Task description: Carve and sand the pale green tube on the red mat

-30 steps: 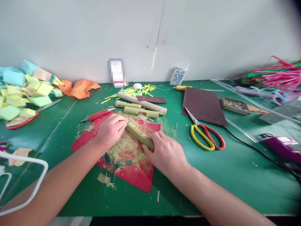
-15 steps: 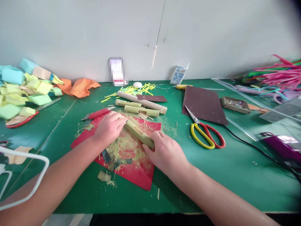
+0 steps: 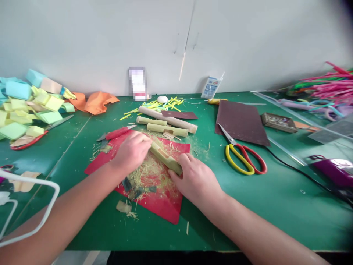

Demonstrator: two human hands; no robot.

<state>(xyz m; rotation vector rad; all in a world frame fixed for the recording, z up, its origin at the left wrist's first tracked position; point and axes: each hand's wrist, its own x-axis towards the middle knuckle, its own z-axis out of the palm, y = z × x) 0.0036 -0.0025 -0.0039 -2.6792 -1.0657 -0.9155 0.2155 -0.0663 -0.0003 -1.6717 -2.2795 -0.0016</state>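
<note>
A green bamboo tube [image 3: 167, 159] with a rectangular notch cut in its side lies slantwise over a red sheet [image 3: 165, 209]. My right hand [image 3: 194, 175] is closed around its near end, thumb beneath. At the far end, my left hand [image 3: 135, 149] is closed against the tube; its fingertips are turned away, and whatever is in them is hidden. Fine shavings [image 3: 143, 175] and dark scraps [image 3: 135, 191] cover the sheet. Just beyond my left hand is a red-handled knife [image 3: 117, 133]. Further back lie another notched bamboo tube [image 3: 168, 129] and a longer pale one [image 3: 176, 120].
Red-and-yellow scissors [image 3: 242, 154] rest partly on a dark brown sheet [image 3: 242, 123] to the right. Beyond are a small tin box [image 3: 279, 122] and a purple device [image 3: 335, 171] with a black cable. Folded papers [image 3: 35, 106] pile up at left, near a white wire frame [image 3: 52, 206].
My left hand has shifted slightly at the tube's far end. The right hand keeps its grip on the near end. The whole view has moved a little.
</note>
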